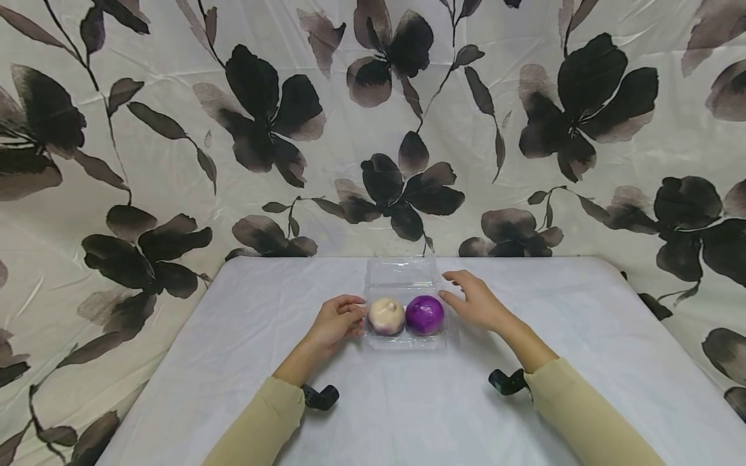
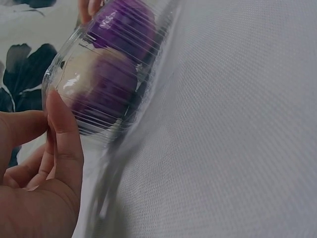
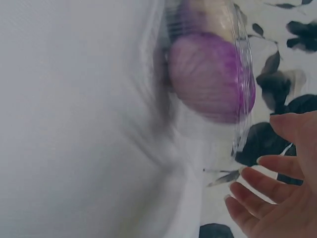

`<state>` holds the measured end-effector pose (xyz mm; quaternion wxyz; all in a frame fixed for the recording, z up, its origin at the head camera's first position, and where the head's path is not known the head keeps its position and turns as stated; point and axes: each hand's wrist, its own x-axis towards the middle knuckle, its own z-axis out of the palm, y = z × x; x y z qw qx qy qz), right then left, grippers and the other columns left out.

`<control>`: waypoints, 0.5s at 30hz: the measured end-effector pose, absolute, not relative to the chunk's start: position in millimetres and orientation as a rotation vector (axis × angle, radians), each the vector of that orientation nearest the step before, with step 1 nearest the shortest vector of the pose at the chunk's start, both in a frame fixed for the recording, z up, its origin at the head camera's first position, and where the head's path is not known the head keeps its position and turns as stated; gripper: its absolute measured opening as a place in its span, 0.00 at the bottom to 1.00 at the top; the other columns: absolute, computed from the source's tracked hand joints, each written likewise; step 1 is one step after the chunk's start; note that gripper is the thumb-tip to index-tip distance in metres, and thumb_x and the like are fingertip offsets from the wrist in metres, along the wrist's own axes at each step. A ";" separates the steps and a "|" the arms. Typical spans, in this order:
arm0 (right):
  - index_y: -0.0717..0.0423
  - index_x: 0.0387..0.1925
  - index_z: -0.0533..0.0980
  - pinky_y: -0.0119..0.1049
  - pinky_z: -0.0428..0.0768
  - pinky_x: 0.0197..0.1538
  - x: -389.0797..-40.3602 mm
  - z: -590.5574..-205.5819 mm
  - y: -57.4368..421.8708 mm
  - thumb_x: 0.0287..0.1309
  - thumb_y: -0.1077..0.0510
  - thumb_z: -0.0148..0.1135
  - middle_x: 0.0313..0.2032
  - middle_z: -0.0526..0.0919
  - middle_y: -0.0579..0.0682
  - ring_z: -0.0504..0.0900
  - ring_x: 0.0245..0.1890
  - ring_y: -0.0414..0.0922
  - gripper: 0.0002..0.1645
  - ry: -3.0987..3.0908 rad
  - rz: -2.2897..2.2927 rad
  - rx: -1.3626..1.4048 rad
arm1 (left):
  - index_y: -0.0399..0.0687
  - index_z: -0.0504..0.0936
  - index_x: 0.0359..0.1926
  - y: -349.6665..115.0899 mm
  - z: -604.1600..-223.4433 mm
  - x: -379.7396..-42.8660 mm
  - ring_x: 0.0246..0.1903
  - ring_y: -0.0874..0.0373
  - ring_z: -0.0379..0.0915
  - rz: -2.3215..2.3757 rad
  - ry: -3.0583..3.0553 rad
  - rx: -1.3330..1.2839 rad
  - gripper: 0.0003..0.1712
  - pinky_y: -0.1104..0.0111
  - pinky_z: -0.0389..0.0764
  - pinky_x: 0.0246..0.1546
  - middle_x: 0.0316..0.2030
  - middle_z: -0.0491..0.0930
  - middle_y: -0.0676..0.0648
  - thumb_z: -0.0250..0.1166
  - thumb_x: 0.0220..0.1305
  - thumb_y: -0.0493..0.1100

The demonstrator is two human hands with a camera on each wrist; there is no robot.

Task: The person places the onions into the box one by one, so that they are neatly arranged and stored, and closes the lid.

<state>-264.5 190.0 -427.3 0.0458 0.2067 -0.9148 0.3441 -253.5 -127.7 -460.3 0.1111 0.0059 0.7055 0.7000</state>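
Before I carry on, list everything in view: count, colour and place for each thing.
Table: 1, white-covered, across the lower head view
Backdrop: 1, pale with dark flowers, beyond the table
Container: 1, clear, on the table
Lid: 1, clear, raised at the container's far side
Cream-and-purple ball: 1, in the container, left
Purple ball: 1, in the container, right
Wrist devices: 2, black, one at each wrist
Sleeves: 2, beige, one per forearm
Left hand: 1, bare, pinching the container's left edge
Right hand: 1, bare, just right of the container
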 end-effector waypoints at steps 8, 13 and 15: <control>0.75 0.65 0.69 0.58 0.78 0.61 -284.9 -432.8 195.5 0.73 0.57 0.58 0.57 0.78 0.71 0.79 0.58 0.65 0.29 -2.781 1.139 0.539 | 0.31 0.76 0.58 -126.9 -461.3 -253.1 0.26 0.60 0.75 2.072 2.060 0.006 0.17 0.72 0.82 0.26 0.32 0.78 0.48 0.63 0.71 0.31; 0.76 0.63 0.70 0.58 0.79 0.60 -293.2 -436.4 195.0 0.72 0.57 0.58 0.55 0.80 0.71 0.81 0.55 0.65 0.28 -2.801 1.141 0.500 | 0.31 0.76 0.58 -126.7 -460.9 -252.9 0.26 0.61 0.75 2.067 2.062 0.006 0.17 0.73 0.82 0.26 0.33 0.78 0.48 0.63 0.71 0.32; 0.76 0.63 0.70 0.58 0.78 0.60 -295.9 -437.7 194.5 0.72 0.57 0.58 0.55 0.80 0.71 0.81 0.55 0.65 0.28 -2.812 1.152 0.480 | 0.31 0.76 0.58 -127.1 -461.3 -252.7 0.26 0.61 0.75 2.066 2.062 0.014 0.17 0.73 0.82 0.26 0.33 0.78 0.48 0.63 0.71 0.32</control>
